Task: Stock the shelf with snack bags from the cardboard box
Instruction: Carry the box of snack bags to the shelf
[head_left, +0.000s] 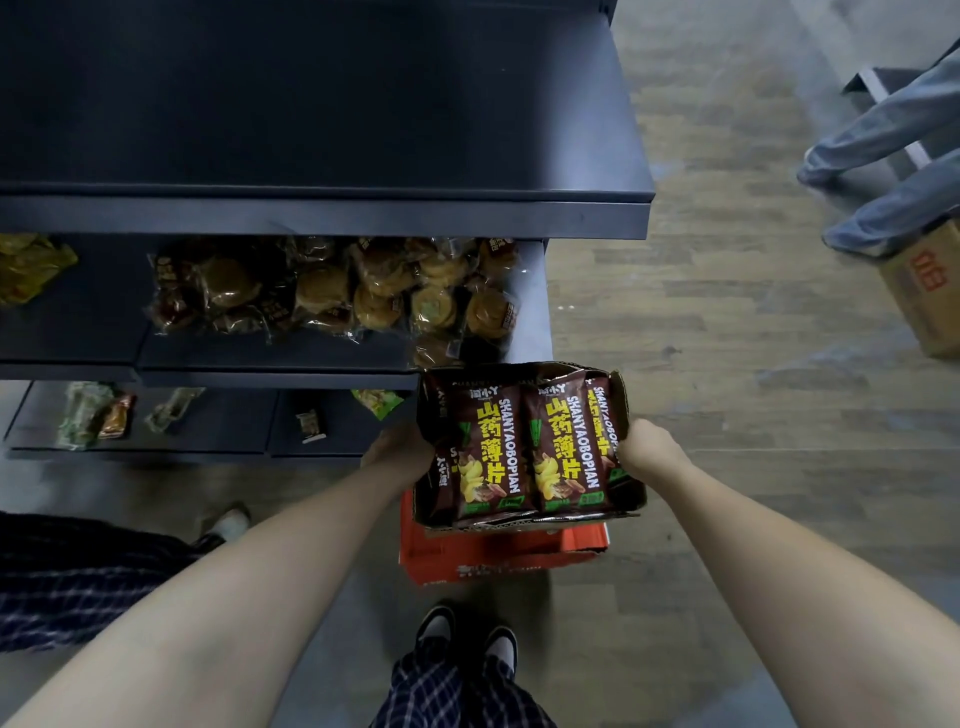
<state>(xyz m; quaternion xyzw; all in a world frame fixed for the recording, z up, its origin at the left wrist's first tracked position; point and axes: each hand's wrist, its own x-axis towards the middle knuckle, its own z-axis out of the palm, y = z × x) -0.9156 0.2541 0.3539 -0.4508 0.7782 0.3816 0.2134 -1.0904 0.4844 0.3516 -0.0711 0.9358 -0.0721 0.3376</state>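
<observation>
**Brown bags might tip out**

Cardboard can bend, and this cardboard box (635, 493) is open at the top and full. If it tilts, or one hand slips, the brown snack bags (493, 452) could slide out and drop onto the red box (498, 556) below or onto the floor. The wrapped buns (332, 296) sit close by on the shelf (322, 215) in the upper left of the frame. A bump from the box corner could knock them off.

The box is in the lower middle of the frame, a bit to the right. The left hand (399, 451) grips its left side. The right hand (643, 447) grips its right side. So the box and its bags sit between the two hands. The fingertips are hidden. I cannot tell if the box rests on the red box.
</observation>
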